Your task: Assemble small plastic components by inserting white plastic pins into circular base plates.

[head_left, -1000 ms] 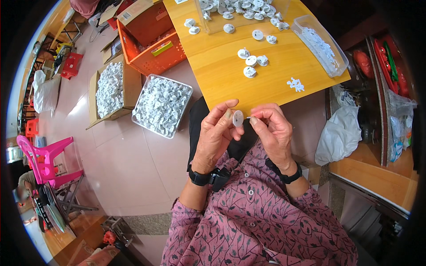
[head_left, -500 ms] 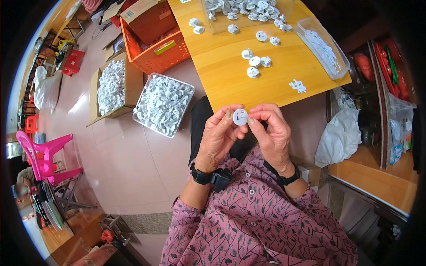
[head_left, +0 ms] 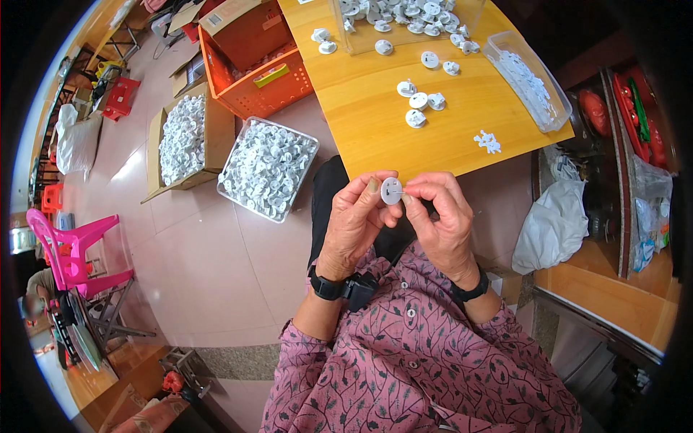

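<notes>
My left hand (head_left: 354,222) pinches a round white plastic disc (head_left: 391,189) by its left edge, its slotted face turned up. My right hand (head_left: 442,222) is closed at the disc's right side, thumb and forefinger together on a small, thin white piece that reaches the disc's face. The fingertips mostly hide this piece. Just beyond my hands, on the yellow table (head_left: 375,148), lie several loose white round parts (head_left: 416,118) and a little heap of small white pieces (head_left: 487,141).
A clear bin (head_left: 516,72) of small white pieces stands at the table's right edge. More round parts fill a container at the back. On the floor to the left are a full clear tub (head_left: 267,169), a cardboard box (head_left: 209,155), an orange crate (head_left: 267,94) and a pink chair (head_left: 79,252).
My right fingertips have shifted slightly at the disc's right side, and a thin white line now shows across its face. The left hand keeps its hold. The whole view has moved a little.
</notes>
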`<action>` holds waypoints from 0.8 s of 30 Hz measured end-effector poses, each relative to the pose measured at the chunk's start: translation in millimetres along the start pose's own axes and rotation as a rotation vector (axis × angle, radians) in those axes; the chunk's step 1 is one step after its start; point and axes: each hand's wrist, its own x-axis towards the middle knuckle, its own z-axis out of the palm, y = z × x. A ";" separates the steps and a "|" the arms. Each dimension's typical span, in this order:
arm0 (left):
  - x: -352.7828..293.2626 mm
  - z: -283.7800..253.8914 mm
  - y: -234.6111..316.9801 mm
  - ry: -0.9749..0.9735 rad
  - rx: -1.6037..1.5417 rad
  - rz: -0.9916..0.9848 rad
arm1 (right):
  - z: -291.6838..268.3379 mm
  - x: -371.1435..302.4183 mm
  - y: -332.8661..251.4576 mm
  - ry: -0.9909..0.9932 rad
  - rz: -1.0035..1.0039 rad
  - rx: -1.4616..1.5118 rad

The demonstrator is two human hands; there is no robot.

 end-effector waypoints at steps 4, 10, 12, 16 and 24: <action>-1.0 0.7 1.1 0.006 0.036 0.021 | 0.9 0.0 -0.3 0.001 -0.050 -0.029; -1.7 0.4 1.7 0.007 0.074 0.015 | 2.1 -0.5 1.6 0.000 -0.037 -0.020; -1.7 1.2 1.5 0.018 0.072 0.016 | 2.0 -0.5 1.7 -0.003 -0.037 -0.018; -1.7 -0.4 1.5 0.026 0.071 0.007 | 2.6 -0.9 1.5 -0.007 -0.057 -0.028; -2.1 1.1 2.4 0.036 0.081 -0.013 | 5.2 -2.6 2.5 0.005 -0.092 -0.046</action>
